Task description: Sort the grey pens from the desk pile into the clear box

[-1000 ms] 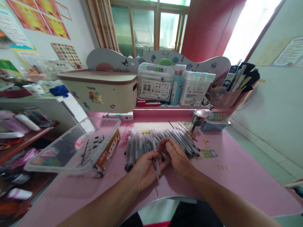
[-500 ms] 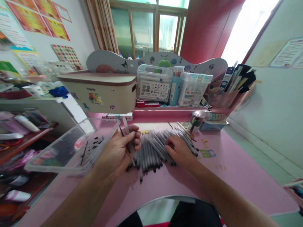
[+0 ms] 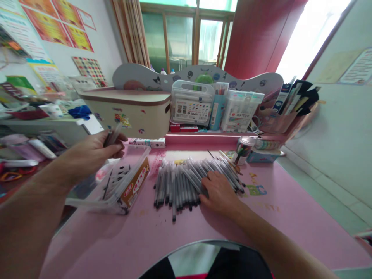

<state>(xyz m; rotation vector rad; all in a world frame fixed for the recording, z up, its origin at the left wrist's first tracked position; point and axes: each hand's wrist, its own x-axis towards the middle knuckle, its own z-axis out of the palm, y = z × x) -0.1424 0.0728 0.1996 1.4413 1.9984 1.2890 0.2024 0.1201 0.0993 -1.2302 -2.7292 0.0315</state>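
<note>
A pile of several grey pens with black caps (image 3: 180,182) lies on the pink desk (image 3: 162,236). My right hand (image 3: 219,193) rests on the pile's right part, fingers curled over the pens. My left hand (image 3: 93,153) is raised over the clear plastic box (image 3: 128,182) at the left, closed on a few pens (image 3: 112,136) that stick out above the fingers. The box sits tilted at the desk's left edge and holds several black pen parts.
A cream storage box (image 3: 130,110) stands behind the clear box. On the raised back shelf are marker cases (image 3: 192,102), a blue pen tube (image 3: 216,108) and a book holder (image 3: 287,104). A small can (image 3: 242,149) stands right of the pile. Cluttered shelves (image 3: 26,128) at left.
My left hand has carried a few pens from the pile leftward and up over the clear box. My right hand has stayed on the pile, shifting slightly.
</note>
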